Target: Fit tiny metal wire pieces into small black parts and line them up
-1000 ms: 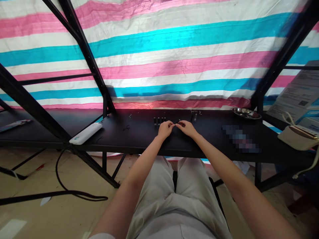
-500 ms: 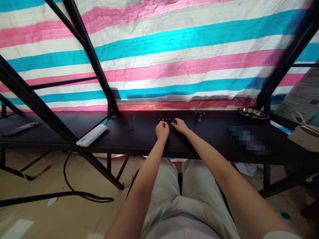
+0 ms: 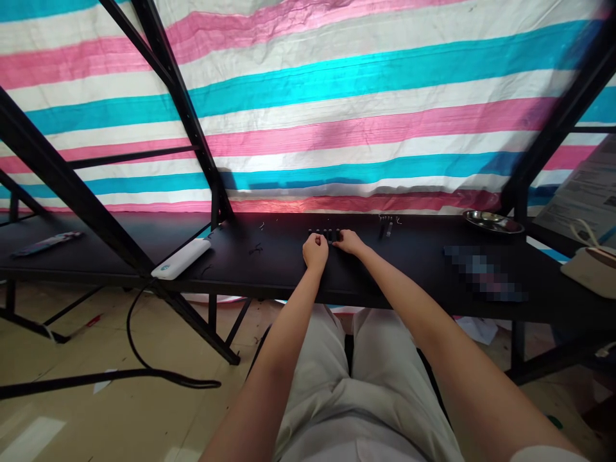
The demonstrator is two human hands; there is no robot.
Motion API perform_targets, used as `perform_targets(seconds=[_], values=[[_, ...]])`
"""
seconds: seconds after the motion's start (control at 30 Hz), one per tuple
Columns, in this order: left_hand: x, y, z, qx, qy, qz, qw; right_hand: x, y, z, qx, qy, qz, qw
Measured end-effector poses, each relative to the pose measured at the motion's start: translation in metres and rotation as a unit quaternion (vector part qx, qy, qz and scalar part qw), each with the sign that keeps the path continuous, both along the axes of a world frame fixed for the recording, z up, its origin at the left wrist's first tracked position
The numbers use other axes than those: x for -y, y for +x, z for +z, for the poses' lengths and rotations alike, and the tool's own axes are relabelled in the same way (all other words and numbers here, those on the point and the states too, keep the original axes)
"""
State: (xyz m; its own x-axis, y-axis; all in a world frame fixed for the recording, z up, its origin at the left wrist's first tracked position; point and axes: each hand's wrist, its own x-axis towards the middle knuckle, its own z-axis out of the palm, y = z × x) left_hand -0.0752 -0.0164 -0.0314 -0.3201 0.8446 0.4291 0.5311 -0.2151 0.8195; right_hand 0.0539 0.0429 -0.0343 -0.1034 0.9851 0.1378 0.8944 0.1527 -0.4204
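Note:
Both my hands rest on a long black table [image 3: 269, 269]. My left hand [image 3: 315, 251] is curled into a loose fist just in front of a row of small black cylindrical parts [image 3: 323, 233] standing upright. My right hand [image 3: 350, 242] has its fingers pinched at the right end of that row, touching the last part. What the left fist holds, if anything, is hidden. A second small group of dark parts [image 3: 386, 224] stands further right at the back of the table.
A white power bank [image 3: 181, 258] with a black cable lies left on the table. A metal dish [image 3: 491, 222] sits at the back right, a beige device [image 3: 590, 269] at far right. Black frame struts [image 3: 183, 115] rise before a striped tarpaulin. Tiny wire bits [image 3: 253, 249] lie scattered.
My hands have moved from a spot nearer the table's middle back to the row of small parts. The right hand now pinches at the row's right end; the left stays curled beside it.

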Motion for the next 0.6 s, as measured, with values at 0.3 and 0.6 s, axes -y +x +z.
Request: perform_targets(seconds=[0.3, 0.6], values=[[-0.003, 0.003, -0.005, -0.026, 0.087, -0.052, 0.995, 0.027, 0.068, 0.007, -0.012, -0.008, 0.04, 0.999], [0.0, 0.006, -0.008, -0.096, 0.109, -0.094, 0.985, 0.015, 0.169, -0.005, 0.001, -0.026, -0.157, 0.987]])
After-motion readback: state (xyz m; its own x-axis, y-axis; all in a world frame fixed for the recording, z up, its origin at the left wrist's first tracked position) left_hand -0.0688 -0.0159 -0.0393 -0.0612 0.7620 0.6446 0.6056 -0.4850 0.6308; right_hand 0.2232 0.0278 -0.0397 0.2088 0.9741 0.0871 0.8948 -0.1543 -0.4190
